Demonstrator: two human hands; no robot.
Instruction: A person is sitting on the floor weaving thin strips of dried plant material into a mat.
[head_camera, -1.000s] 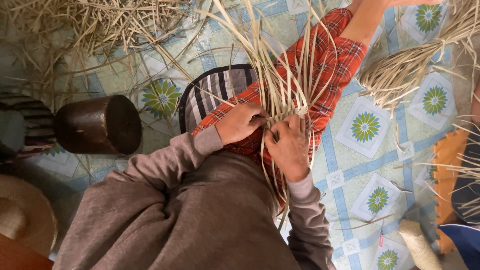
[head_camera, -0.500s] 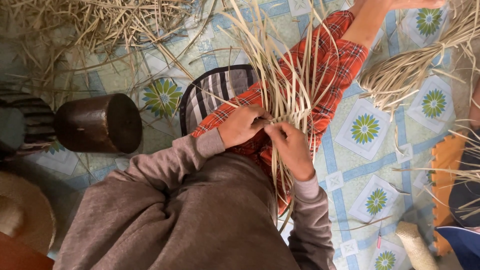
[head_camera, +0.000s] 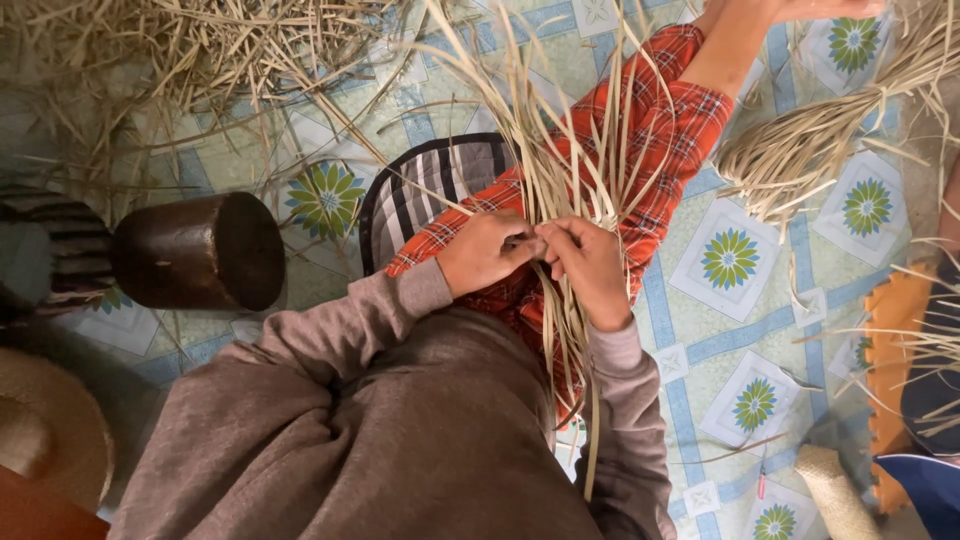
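two hands meet in the head view, over a lap in red checked trousers (head_camera: 660, 130). the left hand (head_camera: 485, 250) and right hand (head_camera: 590, 265) both have their fingers curled shut on the bundle of pale straw strips (head_camera: 560, 170), which fans upward past the top edge and trails down between the sleeves. the fingertips fold under where the hands touch, so which strip each one pinches is hard to make out, perhaps a woven start. a striped cushion (head_camera: 420, 185) lies partly under the leg. a dark wooden block (head_camera: 200, 250) sits well apart on the left. loose straw (head_camera: 180, 50) crowds the upper left and a tied straw bunch (head_camera: 810, 140) the right, both cut off. bare patterned floor mat (head_camera: 730, 320) lies open to the right of the hands.
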